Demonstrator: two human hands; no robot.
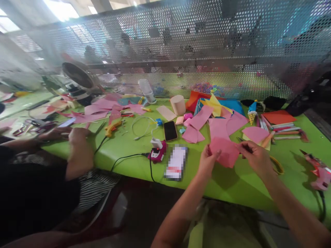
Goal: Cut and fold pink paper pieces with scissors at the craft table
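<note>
A piece of pink paper (225,153) is held up between my two hands, just above the green table (141,168). My left hand (210,160) pinches its left edge, thumb on the near face. At the upper right edge my right hand (252,155) has its fingers closed on the same paper. Yellow-handled scissors (277,165) lie by my right hand, partly hidden behind it. More pink paper pieces (218,128) spread behind the held one. Left of my left hand lies a phone with a blurred screen (176,162).
A dark phone (170,131) and a magenta power socket (157,153) with cords sit left of centre. At far right rests a pink glue gun (320,174). A co-worker's hands (77,136) work at the left. A perforated metal screen (181,44) rises behind the table.
</note>
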